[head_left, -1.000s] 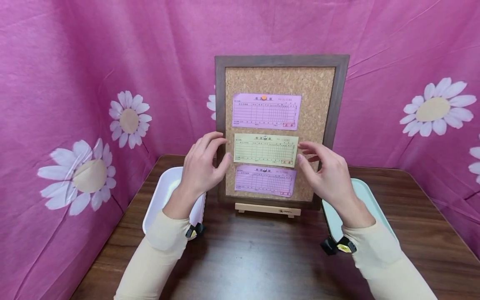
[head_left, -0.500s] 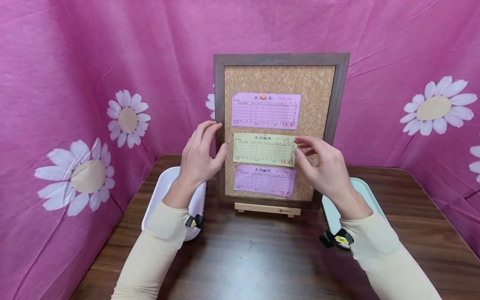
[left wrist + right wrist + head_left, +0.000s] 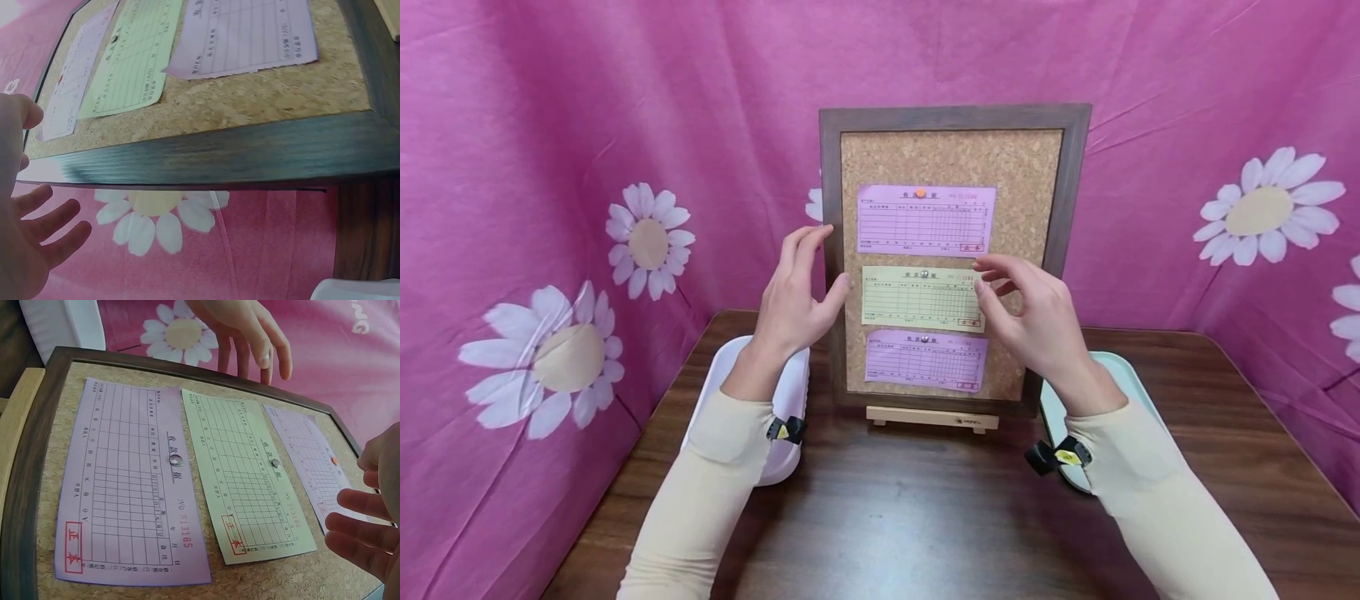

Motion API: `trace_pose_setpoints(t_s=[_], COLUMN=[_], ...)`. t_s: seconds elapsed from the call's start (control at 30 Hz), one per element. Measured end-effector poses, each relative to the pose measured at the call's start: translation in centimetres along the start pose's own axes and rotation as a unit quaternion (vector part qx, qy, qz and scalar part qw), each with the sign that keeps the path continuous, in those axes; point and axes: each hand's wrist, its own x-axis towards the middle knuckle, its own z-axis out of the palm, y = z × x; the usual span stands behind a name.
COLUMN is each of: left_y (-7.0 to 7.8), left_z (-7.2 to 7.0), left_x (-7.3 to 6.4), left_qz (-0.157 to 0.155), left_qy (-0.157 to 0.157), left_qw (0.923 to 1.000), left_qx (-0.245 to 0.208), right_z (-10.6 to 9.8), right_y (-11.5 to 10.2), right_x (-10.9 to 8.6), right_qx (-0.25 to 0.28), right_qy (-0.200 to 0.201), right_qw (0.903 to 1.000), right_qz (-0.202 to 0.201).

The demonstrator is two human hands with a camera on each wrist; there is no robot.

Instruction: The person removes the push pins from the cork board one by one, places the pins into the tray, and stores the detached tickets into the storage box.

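A framed cork board (image 3: 955,158) stands upright and bears three pinned receipt slips. The top slip (image 3: 925,221) is pink with an orange pushpin (image 3: 921,193). Below it hang a pale green slip (image 3: 917,300) and a lower purple slip (image 3: 917,362), each under a silver pushpin (image 3: 176,460). My left hand (image 3: 793,300) is beside the board's left frame, fingers loosely bent, holding nothing; contact with the frame cannot be told. My right hand (image 3: 1033,308) hovers before the board near the green slip's upper right corner, with nothing between thumb and fingers.
A white tray (image 3: 786,467) lies on the wooden table (image 3: 880,517) at the left, partly under my left arm. Opposite it, a pale green tray (image 3: 1120,371) is partly covered by my right arm. A small wooden easel (image 3: 932,419) supports the board. Pink flowered cloth (image 3: 700,125) hangs behind.
Both hands have risen along the board. My right hand has also shifted left, across the green slip's right edge. The slips and pushpins stay in place on the board.
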Motion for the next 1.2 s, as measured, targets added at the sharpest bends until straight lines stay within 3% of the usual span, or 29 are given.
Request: trace_pose_setpoints(t_s=[0.3,0.57,0.83,1.2], left_y=[-0.2,-0.8,-1.0,-1.7], left_z=[0.2,0.8,1.2,1.7], left_x=[1.0,2.3,3.2,3.9], left_qz=[0.009,0.03,-0.007,-0.029], left_qy=[0.005,0.029,0.02,-0.017], left_qw=[0.9983,0.9891,0.9817,0.9618], left_qx=[-0.058,-0.141,-0.189,-0.272], right_z=[0.7,1.2,1.4,2.1], right_y=[0.1,0.0,0.1,0.7], right_x=[1.3,2.1,3.2,4.0], right_qx=[-0.008,-0.002,0.005,0.03], right_qy=[-0.005,-0.005,0.002,0.01], right_qw=[0.9995,0.9995,0.9996,0.9994], right_qz=[-0.031,-0.03,-0.028,-0.018])
